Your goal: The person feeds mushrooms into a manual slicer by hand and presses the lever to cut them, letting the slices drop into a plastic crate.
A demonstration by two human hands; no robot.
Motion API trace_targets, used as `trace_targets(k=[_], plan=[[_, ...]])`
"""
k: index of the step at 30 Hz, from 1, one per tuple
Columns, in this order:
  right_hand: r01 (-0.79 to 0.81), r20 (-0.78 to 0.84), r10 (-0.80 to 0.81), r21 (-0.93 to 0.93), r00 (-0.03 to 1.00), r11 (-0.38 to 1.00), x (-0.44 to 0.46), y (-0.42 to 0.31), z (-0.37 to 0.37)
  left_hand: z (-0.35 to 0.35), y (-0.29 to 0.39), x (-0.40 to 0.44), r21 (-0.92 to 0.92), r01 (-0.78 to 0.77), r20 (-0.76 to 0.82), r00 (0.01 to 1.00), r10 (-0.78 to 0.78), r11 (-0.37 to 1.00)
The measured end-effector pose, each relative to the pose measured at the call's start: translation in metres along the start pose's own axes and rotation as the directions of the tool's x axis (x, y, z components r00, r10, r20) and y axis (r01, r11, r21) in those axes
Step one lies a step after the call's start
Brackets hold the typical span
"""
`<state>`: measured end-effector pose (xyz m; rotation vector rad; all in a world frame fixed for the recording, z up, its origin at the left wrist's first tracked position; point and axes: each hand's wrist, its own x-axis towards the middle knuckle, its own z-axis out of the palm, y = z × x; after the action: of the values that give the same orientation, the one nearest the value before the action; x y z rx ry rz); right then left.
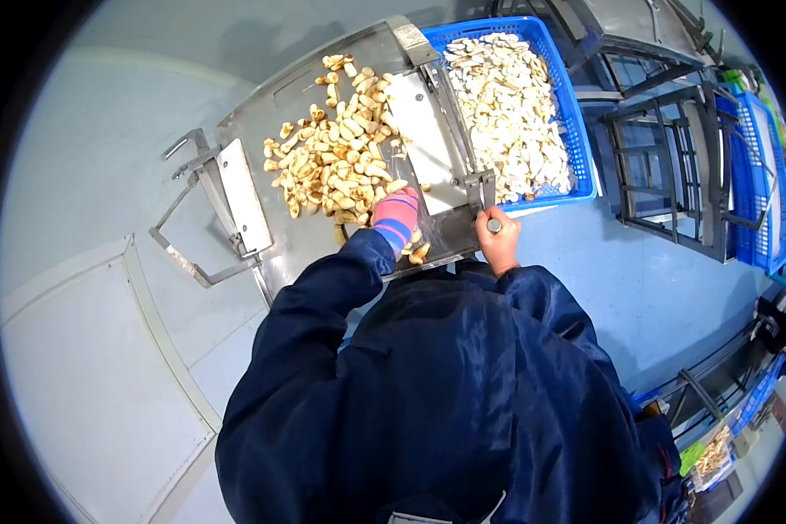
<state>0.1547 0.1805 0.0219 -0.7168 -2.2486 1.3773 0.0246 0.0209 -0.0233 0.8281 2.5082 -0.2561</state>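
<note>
My left hand (395,217), in a pink and blue striped glove, is closed on a pale mushroom piece (396,186) at the right edge of a mushroom pile (341,157) on the metal table (279,105). My bare right hand (498,237) is wrapped round the handle (494,226) of a cutter with a metal arm (452,118). A white board (424,140) lies left of that arm. Beyond the cutter, a blue basket (576,131) holds many sliced pale pieces (511,113). A few loose mushrooms (419,253) lie by the table's near edge.
A second metal arm with a white board (243,196) is at the table's left end. Metal racks (664,166) and another blue basket (755,183) stand at the right. At the lower right are more trays, and part of a person in dark clothing (773,327) shows.
</note>
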Motion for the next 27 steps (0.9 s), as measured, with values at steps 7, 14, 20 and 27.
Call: trace_targets(k=[7,14,20,27], plan=[[-0.078,0.037,0.079,-0.011,0.996,0.997,0.009,-0.024,-0.007,-0.044,0.009,0.047,-0.901,-0.065,-0.155,0.972,-0.178,0.428],[-0.139,0.046,0.142,-0.063,0.989,0.988,0.019,-0.049,-0.012,0.033,0.048,0.146,-0.980,-0.159,-0.193,0.921,-0.340,0.123],[-0.185,0.065,0.190,-0.081,0.980,0.979,0.025,-0.060,-0.013,0.000,0.053,0.121,-0.907,-0.213,-0.356,0.851,-0.387,0.364],[-0.044,0.037,0.047,-0.078,0.998,0.996,0.007,-0.014,-0.004,-0.012,0.046,0.117,-0.930,-0.284,-0.349,0.881,-0.318,0.233]])
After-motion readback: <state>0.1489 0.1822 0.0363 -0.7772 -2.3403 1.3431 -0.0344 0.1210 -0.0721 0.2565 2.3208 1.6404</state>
